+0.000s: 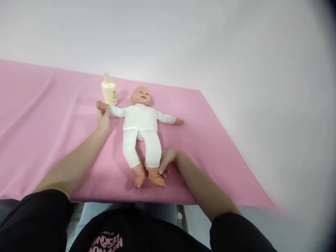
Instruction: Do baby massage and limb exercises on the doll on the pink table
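A baby doll (141, 129) in a white suit lies on its back on a pink sheet (52, 140), arms spread, feet toward me. My left hand (103, 119) grips the doll's outstretched wrist next to a cream lotion bottle (109, 91). My right hand (166, 160) rests against the doll's lower leg by its ankle, fingers curled onto it.
The pink sheet covers a table that ends at a near edge (157, 203) and a right edge (231, 140). A white wall rises behind it. My black sleeves and shirt (118, 234) fill the bottom of the view.
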{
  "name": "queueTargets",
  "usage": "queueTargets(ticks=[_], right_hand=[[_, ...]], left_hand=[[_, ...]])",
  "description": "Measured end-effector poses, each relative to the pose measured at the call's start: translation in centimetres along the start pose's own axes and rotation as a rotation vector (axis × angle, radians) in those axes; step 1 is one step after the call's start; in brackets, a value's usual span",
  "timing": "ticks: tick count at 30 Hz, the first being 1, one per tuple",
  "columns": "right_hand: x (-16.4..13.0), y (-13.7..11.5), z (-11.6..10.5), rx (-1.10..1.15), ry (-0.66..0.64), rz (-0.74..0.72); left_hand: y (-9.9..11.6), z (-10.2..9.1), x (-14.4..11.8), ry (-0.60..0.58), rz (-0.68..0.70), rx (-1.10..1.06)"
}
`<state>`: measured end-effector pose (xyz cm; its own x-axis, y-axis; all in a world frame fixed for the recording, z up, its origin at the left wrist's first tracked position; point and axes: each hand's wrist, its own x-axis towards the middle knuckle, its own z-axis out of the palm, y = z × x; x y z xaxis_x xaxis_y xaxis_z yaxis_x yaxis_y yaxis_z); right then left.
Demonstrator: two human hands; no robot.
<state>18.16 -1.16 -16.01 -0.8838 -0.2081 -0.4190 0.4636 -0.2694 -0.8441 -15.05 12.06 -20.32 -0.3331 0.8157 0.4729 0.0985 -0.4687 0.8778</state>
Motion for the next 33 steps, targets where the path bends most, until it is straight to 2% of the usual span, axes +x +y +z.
queueTargets(ticks=[3, 6, 8, 10, 13, 15, 18, 20, 24, 28, 31, 33], right_hand=[[-0.2, 0.2, -0.1, 0.003, -0.001, -0.034], [-0.3, 1.6, -0.3, 0.06, 0.047, -0.179], [-0.3, 2.8, -0.6, 0.165, 0.133, -0.363], [-0.2, 3.9, -0.8, 0.279, 0.246, -0.536], [-0.1, 4.2, -1.3, 0.344, 0.358, -0.67], [0.0, 3.6, -1.5, 0.372, 0.48, -0.766], [0.1, 2.6, -1.3, 0.483, 0.712, -0.81], [0.0, 2.2, -1.3, 0.555, 0.758, -0.744], [-0.1, 2.0, -1.4, 0.616, 0.775, -0.681], [0.2, 2.1, -1.5, 0.593, 0.82, -0.681], [0.4, 2.5, -1.2, 0.523, 0.794, -0.724], [0.4, 3.0, -1.0, 0.454, 0.66, -0.651]], left_hand=[[0.7, 0.5, -0.5, 0.099, -0.074, -0.036], [2.1, 1.2, -1.7, 0.05, 0.03, 0.055], [3.1, 1.5, -2.6, -0.033, 0.139, 0.173], [4.1, 1.7, -3.5, -0.17, 0.272, 0.324], [5.2, 1.9, -4.4, -0.418, 0.493, 0.506], [5.6, 2.0, -4.7, -0.535, 0.599, 0.571], [5.5, 2.4, -4.9, -0.605, 0.709, 0.62], [5.3, 2.5, -4.8, -0.618, 0.759, 0.626], [5.1, 2.6, -4.7, -0.629, 0.759, 0.629], [5.3, 2.4, -4.7, -0.641, 0.666, 0.585], [5.2, 2.2, -4.5, -0.504, 0.527, 0.493], [4.7, 2.1, -4.0, -0.34, 0.394, 0.369]])
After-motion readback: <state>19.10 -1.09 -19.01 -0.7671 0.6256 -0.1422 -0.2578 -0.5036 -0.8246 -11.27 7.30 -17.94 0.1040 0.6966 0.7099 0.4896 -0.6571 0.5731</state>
